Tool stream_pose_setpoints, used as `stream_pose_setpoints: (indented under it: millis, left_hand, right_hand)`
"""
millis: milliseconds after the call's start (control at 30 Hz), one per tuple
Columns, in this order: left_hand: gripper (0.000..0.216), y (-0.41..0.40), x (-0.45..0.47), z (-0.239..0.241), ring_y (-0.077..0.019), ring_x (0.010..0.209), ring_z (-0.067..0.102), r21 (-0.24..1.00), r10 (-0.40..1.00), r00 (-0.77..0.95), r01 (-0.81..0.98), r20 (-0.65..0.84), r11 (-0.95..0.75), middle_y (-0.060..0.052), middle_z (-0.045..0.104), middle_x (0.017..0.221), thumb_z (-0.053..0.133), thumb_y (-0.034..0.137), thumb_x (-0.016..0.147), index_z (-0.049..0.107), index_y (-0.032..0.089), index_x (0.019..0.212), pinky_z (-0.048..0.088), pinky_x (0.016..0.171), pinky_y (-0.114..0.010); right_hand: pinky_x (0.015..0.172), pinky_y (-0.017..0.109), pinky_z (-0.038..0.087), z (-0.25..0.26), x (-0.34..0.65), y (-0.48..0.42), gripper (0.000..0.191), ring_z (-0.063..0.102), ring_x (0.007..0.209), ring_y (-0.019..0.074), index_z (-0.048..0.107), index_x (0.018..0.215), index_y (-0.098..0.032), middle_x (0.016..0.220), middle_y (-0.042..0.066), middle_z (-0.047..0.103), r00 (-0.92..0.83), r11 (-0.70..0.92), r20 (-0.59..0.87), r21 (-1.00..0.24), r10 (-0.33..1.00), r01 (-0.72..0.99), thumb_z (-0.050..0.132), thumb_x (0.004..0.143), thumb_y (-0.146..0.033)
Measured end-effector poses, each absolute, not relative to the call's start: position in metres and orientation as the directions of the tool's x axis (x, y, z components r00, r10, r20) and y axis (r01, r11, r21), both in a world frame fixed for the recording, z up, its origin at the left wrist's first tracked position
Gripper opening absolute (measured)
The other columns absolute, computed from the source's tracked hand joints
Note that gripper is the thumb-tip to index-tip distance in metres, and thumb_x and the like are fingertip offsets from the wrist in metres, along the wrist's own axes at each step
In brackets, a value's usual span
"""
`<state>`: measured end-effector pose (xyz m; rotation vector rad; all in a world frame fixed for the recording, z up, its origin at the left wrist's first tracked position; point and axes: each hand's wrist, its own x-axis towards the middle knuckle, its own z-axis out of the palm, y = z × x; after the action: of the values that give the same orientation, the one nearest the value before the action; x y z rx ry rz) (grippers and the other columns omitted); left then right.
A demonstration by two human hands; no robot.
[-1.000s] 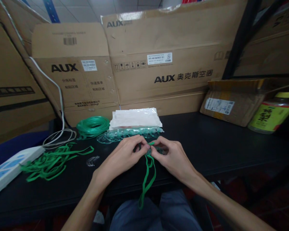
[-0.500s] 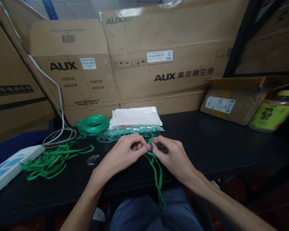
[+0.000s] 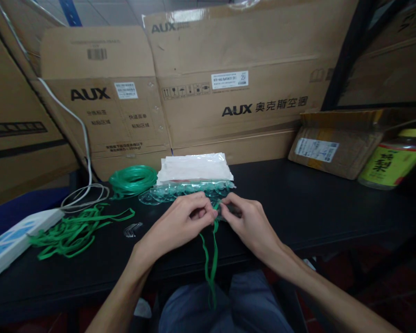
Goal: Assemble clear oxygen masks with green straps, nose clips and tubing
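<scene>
Pinching tightly now, with the left hand (image 3: 187, 215), the green strap (image 3: 215, 252), thumb pressed to bent forefinger near its upper end. Facing that from the other side with the right hand (image 3: 251, 219), thumb and forefinger curled in close; gripping anything there? Cannot tell, too blurred. And showing at those fingertips, something small and translucent, too unclear to name.

Looking for the strap: right between the hands, by the middle of the front edge of the table (image 3: 305, 208). Running lengthwise downward, as a narrow loop, past that edge and in front of the lap (image 3: 253, 300). Touching the left hand, so nearer to it; just beside the right. Crucial here, judging by the posture: that tight space between fingertips.

Over toward the left edge, a heap of green straps (image 3: 69, 230) beside a power strip (image 3: 21, 236). Toward the rear edge, beyond the hands, translucent green pieces (image 3: 190, 190) in front of white packets (image 3: 196, 167).
</scene>
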<state>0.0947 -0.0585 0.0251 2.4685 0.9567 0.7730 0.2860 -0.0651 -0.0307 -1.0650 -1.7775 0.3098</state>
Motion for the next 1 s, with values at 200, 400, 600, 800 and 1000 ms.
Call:
stream_pose_setpoints:
  millis: [200,400,600,800,1000]
  left_hand:
    - [0.029,-0.056,0.096,0.023,-0.0155,0.073,0.059,0.588,0.771,0.542,0.52,0.335,-0.62,0.002,0.07,0.079,0.055,0.037,0.097,0.071,0.02,0.08,0.04,0.067,-0.026]
    - [0.048,-0.052,0.095,0.016,-0.0144,0.061,0.054,0.587,0.839,0.484,0.614,0.248,-0.528,0.003,0.066,0.064,0.051,0.056,0.096,0.074,0.02,0.074,0.036,0.059,-0.026]
    - [0.048,-0.052,0.094,0.018,-0.0131,0.059,0.047,0.53,0.823,0.509,0.64,0.252,-0.557,0.004,0.055,0.059,0.052,0.052,0.095,0.067,0.017,0.065,0.032,0.057,-0.025]
    - [0.036,-0.049,0.093,0.016,-0.0152,0.069,0.057,0.515,0.823,0.488,0.645,0.292,-0.565,0.003,0.068,0.072,0.054,0.043,0.096,0.072,0.019,0.077,0.037,0.064,-0.025]
    - [0.027,-0.048,0.093,0.016,-0.0155,0.072,0.06,0.495,0.808,0.479,0.639,0.344,-0.589,0.003,0.07,0.079,0.056,0.037,0.097,0.071,0.02,0.083,0.039,0.068,-0.025]
  right_hand:
    - [0.055,0.024,0.046,-0.029,0.288,-0.064,0.009,0.067,0.059,0.0169,0.059,0.085,-0.021,0.071,0.001,0.066,-0.035,0.506,0.561,-0.715,0.827,0.483,0.055,0.093,-0.022]
    - [0.072,0.031,0.052,-0.028,0.284,-0.068,0.01,0.068,0.078,0.0207,0.061,0.096,-0.02,0.092,0.007,0.069,-0.059,0.602,0.719,-0.531,0.693,0.597,0.053,0.092,-0.014]
    - [0.076,0.033,0.056,-0.028,0.285,-0.067,0.02,0.067,0.088,0.0213,0.06,0.108,-0.021,0.105,0.009,0.066,-0.077,0.647,0.737,-0.533,0.672,0.546,0.057,0.089,-0.014]
    - [0.076,0.034,0.058,-0.025,0.287,-0.066,0.033,0.066,0.081,0.0188,0.063,0.123,-0.021,0.11,0.009,0.066,-0.075,0.593,0.628,-0.681,0.775,0.43,0.064,0.09,-0.025]
    - [0.074,0.031,0.058,-0.031,0.286,-0.063,0.044,0.064,0.082,0.0172,0.053,0.128,-0.023,0.109,0.007,0.063,-0.108,0.553,0.553,-0.76,0.826,0.341,0.067,0.087,-0.025]
